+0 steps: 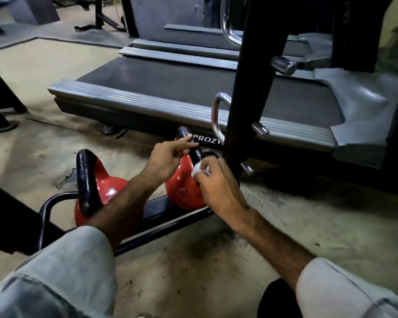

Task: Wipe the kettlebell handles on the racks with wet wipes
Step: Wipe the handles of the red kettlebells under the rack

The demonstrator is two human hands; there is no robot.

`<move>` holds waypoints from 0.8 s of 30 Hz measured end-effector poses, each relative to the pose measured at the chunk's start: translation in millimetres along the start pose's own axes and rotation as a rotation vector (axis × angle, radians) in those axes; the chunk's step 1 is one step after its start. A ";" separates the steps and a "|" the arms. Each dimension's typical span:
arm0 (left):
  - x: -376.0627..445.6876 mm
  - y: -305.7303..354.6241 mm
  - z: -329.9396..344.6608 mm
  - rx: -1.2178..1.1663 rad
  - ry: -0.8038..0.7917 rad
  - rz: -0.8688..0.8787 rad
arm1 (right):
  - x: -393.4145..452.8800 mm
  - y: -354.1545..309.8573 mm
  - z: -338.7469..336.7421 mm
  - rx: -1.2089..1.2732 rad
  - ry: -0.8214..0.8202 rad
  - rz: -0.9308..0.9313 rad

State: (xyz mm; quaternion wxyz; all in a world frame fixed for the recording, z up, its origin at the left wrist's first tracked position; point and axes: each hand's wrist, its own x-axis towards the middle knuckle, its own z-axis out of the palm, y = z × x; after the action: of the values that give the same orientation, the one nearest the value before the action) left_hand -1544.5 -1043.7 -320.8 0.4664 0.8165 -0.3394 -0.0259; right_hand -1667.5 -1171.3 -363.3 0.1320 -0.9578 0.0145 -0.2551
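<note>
At the lower left of the frame I see the first red kettlebell (106, 193) sitting on the low black rack (161, 208), its black handle (86, 177) standing up and glossy; neither hand is on it, and I cannot tell from here whether that sheen is wipe moisture or just paint

Moving toward the centre, my left hand (168, 159) hovers by the second red kettlebell (182, 187), fingers loosely spread, index and thumb extended, and its fingertips reach the top of that bell's black handle (191, 145) without closing on anything

Just right of centre, my right hand (213, 180) has a small crumpled white wet wipe (199, 169) pinched between thumb and fingertips, pressed against the lower leg of that handle, next to the black upright post (251, 92) with its chrome pegs

I judge the wiping of this second handle as under way, its upper arc likely yet to be covered; any other kettlebells on racks outside the frame remain unknown to me. Behind, across the upper half, lies a treadmill (193, 88)
</note>
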 end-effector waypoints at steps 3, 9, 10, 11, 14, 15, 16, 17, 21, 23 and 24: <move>0.3 -4.0 0.6 0.007 0.003 0.000 | -15.1 5.6 -8.3 -0.122 -0.001 -0.243; 1.2 0.6 -1.2 0.038 0.034 -0.057 | 30.6 -5.1 -23.3 -0.156 0.006 -0.256; 0.4 2.7 -0.7 0.030 0.054 -0.071 | 39.8 -6.7 -25.7 -0.122 -0.012 -0.203; 0.0 3.6 0.3 0.006 0.075 -0.081 | 48.1 -7.5 -27.3 -0.082 -0.039 -0.154; -4.7 9.2 7.7 -0.104 0.174 -0.145 | 54.5 -4.5 -31.9 0.070 -0.097 -0.102; -9.0 12.7 11.0 -0.128 0.209 -0.172 | 48.8 -1.8 -33.8 0.142 -0.078 -0.098; -14.3 14.6 13.9 -0.140 0.235 -0.199 | 41.0 0.0 -36.2 0.203 -0.055 -0.094; -19.5 16.6 17.5 -0.155 0.242 -0.221 | 31.5 2.4 -38.1 0.239 -0.034 -0.091; -37.3 19.5 23.6 -0.299 0.192 -0.364 | 18.8 5.8 -38.5 0.271 0.002 -0.039; -43.5 22.0 25.1 -0.502 0.174 -0.442 | 36.2 5.7 -33.4 0.274 0.015 -0.052; -46.6 24.6 26.0 -0.625 0.168 -0.489 | 47.9 5.5 -31.0 0.256 0.001 -0.055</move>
State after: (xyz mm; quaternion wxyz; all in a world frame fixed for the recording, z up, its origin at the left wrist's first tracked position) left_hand -1602.6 -1044.3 -329.0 0.6982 0.6915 -0.0715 -0.1712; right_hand -1641.0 -1188.8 -315.6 0.2461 -0.9329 -0.0443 -0.2591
